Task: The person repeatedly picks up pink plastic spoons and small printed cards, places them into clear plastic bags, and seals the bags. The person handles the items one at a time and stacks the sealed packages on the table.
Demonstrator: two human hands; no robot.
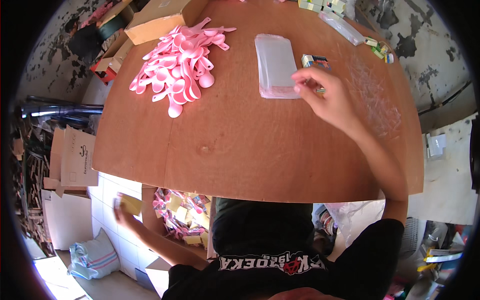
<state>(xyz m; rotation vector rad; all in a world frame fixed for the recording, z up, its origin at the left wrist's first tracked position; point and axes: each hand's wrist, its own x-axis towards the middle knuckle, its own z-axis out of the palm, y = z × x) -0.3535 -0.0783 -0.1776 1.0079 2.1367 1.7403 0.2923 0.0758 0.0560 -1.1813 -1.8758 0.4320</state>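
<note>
My right hand (325, 97) reaches over the brown wooden table (240, 150) and its fingertips pinch the near right corner of a stack of clear plastic sleeves (275, 65). A small colourful box (315, 61) lies just right of the stack. A heap of pink plastic spoons (180, 65) lies at the far left of the table. My left hand (125, 207) is down below the table's left edge, holding a small yellow packet (131, 204) above a box of packed pink and yellow items (185, 212).
A cardboard box (157, 20) stands at the table's far left edge. More clear sleeves (342, 27) and small boxes (380, 50) lie at the far right. Flattened cardboard (75, 160) and a striped sack (92, 260) lie on the floor to the left.
</note>
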